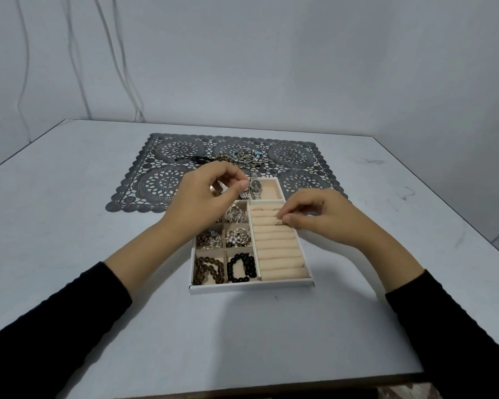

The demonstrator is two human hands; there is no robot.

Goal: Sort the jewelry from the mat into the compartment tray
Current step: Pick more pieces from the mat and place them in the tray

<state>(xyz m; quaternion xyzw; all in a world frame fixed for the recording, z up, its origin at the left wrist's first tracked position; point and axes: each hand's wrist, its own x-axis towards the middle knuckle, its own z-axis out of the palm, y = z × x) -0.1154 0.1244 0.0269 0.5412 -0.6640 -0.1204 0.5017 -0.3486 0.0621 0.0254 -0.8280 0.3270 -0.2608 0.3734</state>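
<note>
Pale grey wall [271, 67] stands behind a pale desk [69, 226], with thin cables [118, 53] hanging down the wall at the left. On the far half of the desk lies a dark, lace-patterned mat [162, 182]. A white compartment tray [251, 287] sits in front of it, its far end overlapping the mat's near edge.

Both forearms in black sleeves reach over the tray. The left hand [211, 194] hovers above the tray's far left corner, fingers curled and thumb tip meeting the forefinger; whether it holds anything cannot be told. The right hand [320, 217] pinches a small ring [280, 223] between thumb and forefinger, right at the beige ring rolls [280, 254] filling the tray's right side.

A heap of jewelry [242, 158] remains on the mat, with loose small rings [290, 159] near it. In the tray, a watch [255, 187] lies in the far compartment. A brown bead bracelet [209, 270] and a black bead bracelet [242, 267] fill the two nearest left compartments.
</note>
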